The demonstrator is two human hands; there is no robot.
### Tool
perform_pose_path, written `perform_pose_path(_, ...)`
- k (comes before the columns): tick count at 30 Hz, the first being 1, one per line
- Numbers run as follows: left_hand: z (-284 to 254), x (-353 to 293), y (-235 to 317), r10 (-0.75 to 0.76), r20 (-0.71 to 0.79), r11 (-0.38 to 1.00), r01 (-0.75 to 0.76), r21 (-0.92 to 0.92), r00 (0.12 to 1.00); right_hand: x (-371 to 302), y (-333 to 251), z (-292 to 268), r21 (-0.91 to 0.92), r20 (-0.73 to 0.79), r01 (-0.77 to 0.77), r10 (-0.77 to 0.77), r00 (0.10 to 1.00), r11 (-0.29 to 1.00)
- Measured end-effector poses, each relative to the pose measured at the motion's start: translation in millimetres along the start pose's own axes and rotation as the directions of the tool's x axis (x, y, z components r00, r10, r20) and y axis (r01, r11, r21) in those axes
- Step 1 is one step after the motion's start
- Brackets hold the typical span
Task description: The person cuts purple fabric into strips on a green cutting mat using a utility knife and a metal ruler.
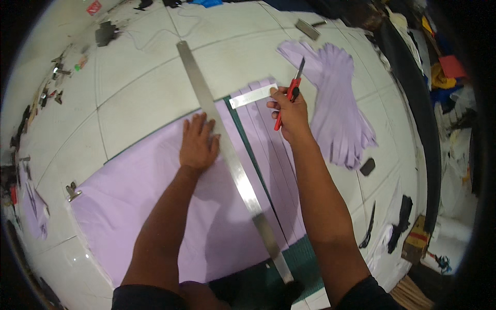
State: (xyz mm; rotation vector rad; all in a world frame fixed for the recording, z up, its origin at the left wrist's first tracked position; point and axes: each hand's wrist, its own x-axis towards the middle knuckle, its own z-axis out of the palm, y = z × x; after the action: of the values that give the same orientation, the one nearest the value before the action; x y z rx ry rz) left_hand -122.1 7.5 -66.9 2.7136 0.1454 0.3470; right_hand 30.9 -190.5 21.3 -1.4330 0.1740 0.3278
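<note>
My left hand [199, 142] lies flat with fingers spread on a lilac cloth [139, 191], its fingertips at the edge of a long metal ruler [235, 168]. The ruler slants across the cloth from far to near. In my right hand [294, 118] is a red utility knife [295, 85], its blade out and pointing away from the cloth. The same hand pinches one end of a short metal ruler [253, 96], which lies across the far ends of several cut lilac strips [276, 168]. A green mat [305, 261] shows beneath, also through the gap beside the strips.
A bundle of lilac strips [336, 103] lies on the tiles to the right. Around it are a metal block [309, 29] with a handle, a small dark block [368, 167] and black scissors [369, 225]. A metal clip [73, 191] grips the cloth's left corner.
</note>
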Motion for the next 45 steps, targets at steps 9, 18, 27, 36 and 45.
perform_pose_path(9, 5.8, 1.4, -11.3, 0.085, -0.082, 0.994, -0.08, 0.07, 0.993, -198.2, 57.8, -245.0, 0.066, -0.479, -0.012, 0.042, 0.877, 0.998)
perform_pose_path(18, -18.6, 51.5, -2.8, 0.004, 0.269, 0.995, -0.031, 0.097, 0.963, -323.6, 152.6, -385.4, -0.523, -0.742, -0.234, -0.303, 0.599, 0.819)
perform_pose_path(27, -20.7, 89.5, -16.6, -0.07, 0.475, 0.952, -0.084, 0.296, 0.877, -242.6, 89.5, -222.1, -0.368, -0.342, -0.038, -0.097, 0.935, 0.929)
perform_pose_path(36, -35.2, 113.5, -21.9, -0.111, 0.657, 0.989, 0.021, 0.143, 0.746, -133.4, 57.5, -10.4, -0.887, 0.269, 0.204, 0.105, 0.957, 0.414)
perform_pose_path(45, -41.0, 106.1, -13.7, -0.094, 0.563, 0.979, -0.027, 0.204, 0.821, -70.0, 63.6, 62.3, -0.887, 0.396, 0.36, 0.074, 0.915, 0.29)
